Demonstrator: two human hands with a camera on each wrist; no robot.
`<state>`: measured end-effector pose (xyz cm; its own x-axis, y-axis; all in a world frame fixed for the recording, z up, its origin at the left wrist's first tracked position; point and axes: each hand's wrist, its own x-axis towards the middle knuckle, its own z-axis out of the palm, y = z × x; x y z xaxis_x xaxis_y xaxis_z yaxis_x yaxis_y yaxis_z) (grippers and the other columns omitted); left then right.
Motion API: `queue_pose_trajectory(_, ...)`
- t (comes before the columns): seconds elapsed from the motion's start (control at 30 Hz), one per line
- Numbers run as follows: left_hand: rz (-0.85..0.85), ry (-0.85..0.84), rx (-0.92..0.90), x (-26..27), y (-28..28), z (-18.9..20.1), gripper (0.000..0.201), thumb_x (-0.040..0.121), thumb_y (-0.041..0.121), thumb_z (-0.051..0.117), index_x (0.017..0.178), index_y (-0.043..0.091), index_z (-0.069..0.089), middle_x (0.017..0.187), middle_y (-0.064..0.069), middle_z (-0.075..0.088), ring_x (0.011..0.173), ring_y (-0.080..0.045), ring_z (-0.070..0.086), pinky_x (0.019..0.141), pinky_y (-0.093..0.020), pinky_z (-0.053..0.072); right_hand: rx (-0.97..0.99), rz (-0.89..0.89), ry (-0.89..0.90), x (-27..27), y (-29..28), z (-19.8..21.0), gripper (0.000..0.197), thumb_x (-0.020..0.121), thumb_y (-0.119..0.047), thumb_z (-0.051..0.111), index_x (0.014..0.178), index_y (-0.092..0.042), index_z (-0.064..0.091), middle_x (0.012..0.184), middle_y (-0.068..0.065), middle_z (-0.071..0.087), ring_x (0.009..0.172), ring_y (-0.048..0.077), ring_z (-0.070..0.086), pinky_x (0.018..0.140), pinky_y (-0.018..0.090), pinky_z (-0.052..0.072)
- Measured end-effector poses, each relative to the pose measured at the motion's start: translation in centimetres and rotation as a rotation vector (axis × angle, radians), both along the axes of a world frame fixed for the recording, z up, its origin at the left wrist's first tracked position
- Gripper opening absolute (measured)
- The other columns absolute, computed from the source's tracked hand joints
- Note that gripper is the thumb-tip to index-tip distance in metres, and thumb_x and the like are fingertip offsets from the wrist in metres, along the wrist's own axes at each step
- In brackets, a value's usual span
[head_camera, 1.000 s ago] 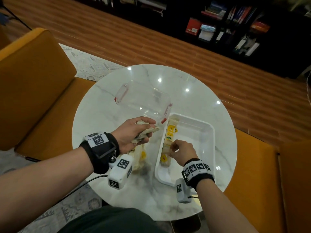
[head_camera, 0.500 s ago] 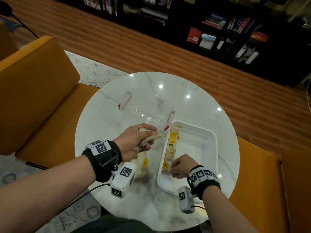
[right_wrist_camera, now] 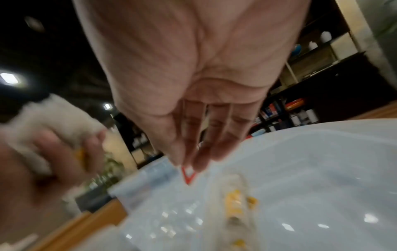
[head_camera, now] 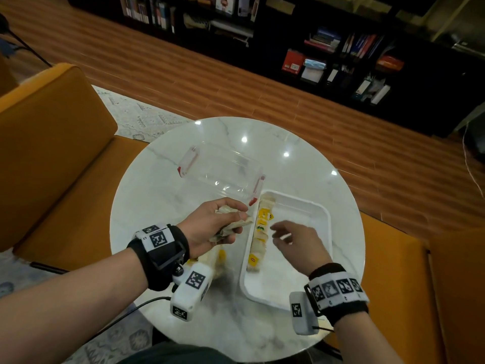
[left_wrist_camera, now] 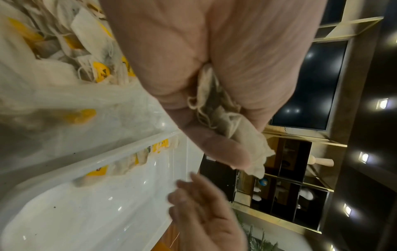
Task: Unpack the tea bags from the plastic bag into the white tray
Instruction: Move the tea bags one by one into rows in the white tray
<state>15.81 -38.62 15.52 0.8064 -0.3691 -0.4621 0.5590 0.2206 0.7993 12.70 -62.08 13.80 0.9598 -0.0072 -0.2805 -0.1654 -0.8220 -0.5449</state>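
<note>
fingers of the left hand [head_camera: 210, 227] are curled round a crumpled bunch of tea bags [head_camera: 231, 227], soft paper pouches with string, held above the table just beside the white tray's [head_camera: 309, 206] left rim. the right hand [head_camera: 296, 245] hovers over the tray with its fingers loose and spread, holding nothing, near the row of tea bags [head_camera: 259, 237] lined along the tray's left wall; their yellow tags show against the pale paper.

below the left wrist lies the plastic bag [left_wrist_camera: 53, 95], thin, cloudy and wrinkled, with many more tea bags [left_wrist_camera: 90, 56] heaped inside, so the task looks only partly done. the step in hand seems to be passing a bag from the left bunch to the free right hand for placing in the row. the next move likely calls for a light pinch on one pouch, since the strings look tangled and could drag others along.

the tray is glossy, smooth, with rounded corners. a clear container [head_camera: 223, 174] with red clips touches its far left corner on the round marble table [head_camera: 157, 185].
</note>
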Motion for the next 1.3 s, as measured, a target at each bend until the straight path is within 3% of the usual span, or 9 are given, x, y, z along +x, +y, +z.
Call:
queue_pose_trajectory(0.07, -0.03, -0.003, 0.0, -0.1, -0.5, 0.2, 0.01, 0.094, 0.006, 0.068, 0.102, 0.011, 0.07, 0.082, -0.01, 0.065, 0.062, -0.014, 0.061, 0.047, -0.023, 0.047, 0.255, 0.061, -0.2, -1.1, 0.7, 2.7, 0.032, 0.09, -0.013, 0.073, 0.116, -0.032, 0.07, 0.111, -0.016, 0.069, 0.091, 0.004, 0.067, 0.08, 0.021, 0.056)
queue_pose_trajectory(0.17, -0.074, 0.004, -0.019, 0.1, -1.5, 0.7, 0.008, 0.096, 0.009, 0.065, 0.102, 0.014, 0.068, 0.089, -0.011, 0.062, 0.062, -0.013, 0.059, 0.045, -0.021, 0.043, 0.365, 0.245, -0.366, -2.0, 1.7, 4.7, 0.04, 0.087, -0.008, 0.078, 0.121, -0.027, 0.07, 0.125, -0.013, 0.06, 0.097, 0.011, 0.068, 0.077, 0.017, 0.056)
queue_pose_trajectory(0.3, -0.127, 0.017, -0.071, -0.2, -2.6, 1.3, 0.01, 0.097, 0.009, 0.064, 0.103, 0.015, 0.068, 0.084, -0.01, 0.062, 0.062, -0.014, 0.057, 0.044, -0.019, 0.042, 0.36, 0.19, -0.456, -1.9, 1.7, 4.5, 0.012, 0.088, -0.01, 0.078, 0.096, -0.018, 0.076, 0.121, -0.013, 0.065, 0.097, 0.01, 0.068, 0.073, 0.017, 0.055)
queue_pose_trajectory(0.57, -0.143, 0.077, -0.092, -0.8, -3.2, 1.3, 0.015, 0.099, 0.008, 0.058, 0.108, 0.01, 0.07, 0.075, -0.009, 0.063, 0.06, -0.014, 0.058, 0.041, -0.019, 0.039, 0.605, -0.07, -0.289, -2.2, 0.6, 5.1, 0.009, 0.089, -0.008, 0.077, 0.09, -0.015, 0.072, 0.092, -0.004, 0.077, 0.087, 0.015, 0.074, 0.074, 0.04, 0.062)
queue_pose_trajectory(0.73, -0.112, 0.105, -0.084, -0.7, -2.9, 1.2, 0.016, 0.1, 0.014, 0.059, 0.099, 0.014, 0.075, 0.086, -0.007, 0.065, 0.061, -0.012, 0.056, 0.043, -0.017, 0.038, 0.752, -0.188, -0.272, -1.8, 0.7, 5.5, 0.005, 0.091, -0.001, 0.072, 0.093, -0.004, 0.069, 0.088, 0.009, 0.075, 0.085, 0.024, 0.074, 0.068, 0.037, 0.063)
queue_pose_trajectory(0.87, -0.131, 0.109, -0.066, -0.5, -2.8, 1.6, 0.034, 0.083, 0.032, 0.074, 0.11, 0.012, 0.071, 0.087, -0.003, 0.067, 0.061, -0.01, 0.054, 0.039, -0.014, 0.036, 0.768, -0.243, -0.255, -1.6, 0.9, 5.9, 0.006, 0.091, -0.003, 0.072, 0.093, -0.007, 0.071, 0.09, 0.012, 0.073, 0.082, 0.026, 0.074, 0.068, 0.038, 0.064)
queue_pose_trajectory(1.0, -0.176, 0.167, -0.097, -0.4, -2.7, 1.9, 0.03, 0.089, 0.046, 0.066, 0.099, 0.018, 0.066, 0.082, -0.003, 0.065, 0.062, -0.012, 0.055, 0.039, -0.016, 0.036, 0.777, -0.253, -0.207, -1.7, 1.2, 6.3, 0.008, 0.092, -0.005, 0.072, 0.092, -0.013, 0.072, 0.092, 0.011, 0.071, 0.08, 0.03, 0.074, 0.067, 0.038, 0.063)
queue_pose_trajectory(1.17, -0.218, 0.1, -0.101, -0.5, -2.7, 1.7, 0.031, 0.09, 0.034, 0.07, 0.114, 0.015, 0.065, 0.09, -0.004, 0.065, 0.068, -0.014, 0.062, 0.043, -0.019, 0.04, 0.737, -0.33, -0.259, -1.7, 1.6, 6.1, 0.008, 0.092, -0.004, 0.071, 0.093, -0.011, 0.073, 0.082, 0.002, 0.072, 0.075, 0.019, 0.073, 0.065, 0.034, 0.063)
queue_pose_trajectory(1.3, -0.247, 0.059, -0.112, -0.8, -2.3, 1.5, 0.034, 0.08, 0.024, 0.075, 0.111, 0.015, 0.066, 0.094, -0.006, 0.067, 0.071, -0.016, 0.064, 0.043, -0.019, 0.04, 0.716, -0.354, -0.314, -1.6, 1.5, 6.2, 0.004, 0.093, -0.004, 0.07, 0.094, -0.008, 0.071, 0.086, 0.005, 0.074, 0.082, 0.02, 0.073, 0.066, 0.033, 0.063)
